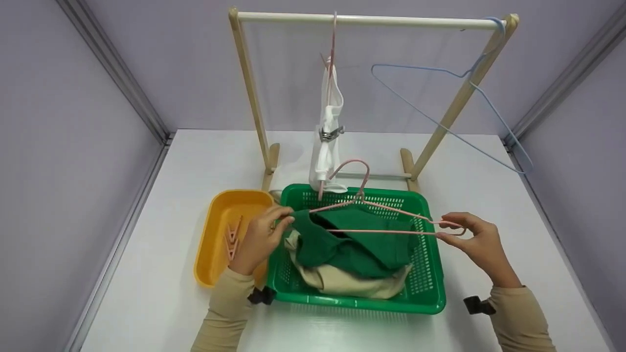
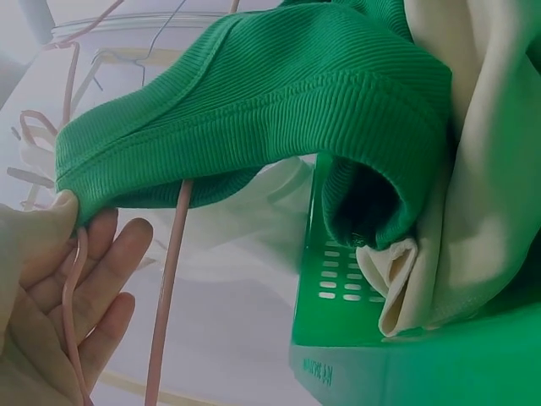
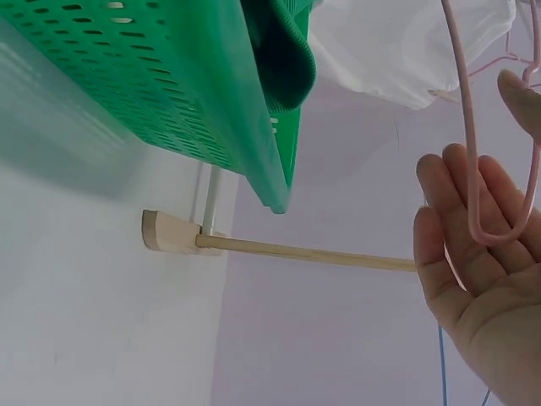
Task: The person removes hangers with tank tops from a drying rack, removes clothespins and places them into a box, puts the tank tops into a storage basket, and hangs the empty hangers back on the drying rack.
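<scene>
My left hand [image 1: 259, 237] pinches the edge of a ribbed green garment [image 1: 367, 261] between thumb and fingers. A pink wire hanger [image 1: 386, 231] has its left end inside the garment's opening, while its right part is bare. At that bare right end, my right hand [image 1: 477, 244] holds the wire between thumb and fingers. In the left wrist view, one hanger wire passes across the left hand's fingers [image 2: 110, 279] below the garment. Part of the green garment lies over beige cloth [image 1: 337, 281] in the green basket [image 1: 362, 304]. The hanger's left end is hidden by the fabric.
A drying rack with a white bar [image 1: 415, 20] stands behind the basket. A white garment [image 1: 332, 102] hangs there on a pink hanger with a metal clip [image 1: 331, 134]; a blue hanger [image 1: 415, 110] hangs right. Left, a yellow tray [image 1: 205, 254] holds pink clothespins [image 1: 232, 242].
</scene>
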{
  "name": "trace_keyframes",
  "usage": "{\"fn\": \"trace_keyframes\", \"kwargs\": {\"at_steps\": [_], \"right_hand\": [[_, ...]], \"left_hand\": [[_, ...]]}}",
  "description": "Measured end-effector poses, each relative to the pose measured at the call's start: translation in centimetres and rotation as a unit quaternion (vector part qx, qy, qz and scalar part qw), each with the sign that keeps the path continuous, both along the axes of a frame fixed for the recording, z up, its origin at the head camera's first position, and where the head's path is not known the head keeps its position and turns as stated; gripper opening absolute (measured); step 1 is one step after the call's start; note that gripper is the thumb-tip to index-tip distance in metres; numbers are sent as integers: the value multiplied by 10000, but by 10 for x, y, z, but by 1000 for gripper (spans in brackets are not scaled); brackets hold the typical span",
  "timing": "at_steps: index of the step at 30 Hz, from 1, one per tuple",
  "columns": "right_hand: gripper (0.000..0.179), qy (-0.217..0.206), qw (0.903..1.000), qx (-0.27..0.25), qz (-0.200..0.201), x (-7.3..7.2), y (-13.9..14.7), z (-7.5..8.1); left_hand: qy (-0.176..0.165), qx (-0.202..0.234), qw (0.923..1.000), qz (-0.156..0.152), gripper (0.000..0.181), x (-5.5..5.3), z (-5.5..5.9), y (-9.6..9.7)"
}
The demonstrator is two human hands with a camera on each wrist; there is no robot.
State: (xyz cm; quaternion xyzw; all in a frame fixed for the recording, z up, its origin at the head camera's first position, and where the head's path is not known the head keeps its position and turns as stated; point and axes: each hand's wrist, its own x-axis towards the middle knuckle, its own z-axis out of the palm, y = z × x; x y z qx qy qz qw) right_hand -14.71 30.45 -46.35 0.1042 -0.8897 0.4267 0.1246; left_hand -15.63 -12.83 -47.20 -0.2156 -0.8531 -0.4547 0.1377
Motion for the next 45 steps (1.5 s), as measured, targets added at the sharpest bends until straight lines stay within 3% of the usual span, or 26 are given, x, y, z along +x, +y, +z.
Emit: {"fn": "trace_keyframes", "kwargs": {"at_steps": [5,14,23,34,45], "right_hand": [[28,742,9969,264,2,-1,-9,1],[24,1272,9907,213,431,-1,-17,2],[27,1394,9853,-207,963,-2,-22,-1],[25,1493,9818,-268,1146,-1,-20,-2],[23,1517,9811,-367,1141,0,-15,-3]], "left_hand": [[12,-41,10000,-45,22,0,0,0],[149,-4,9998,-110,21,1,1,2],[191,-41,9998,-96,21,1,0,2],[-28,116,9999,-20,21,2,1,3],[77,553,9984,96,14,0,0,1]]}}
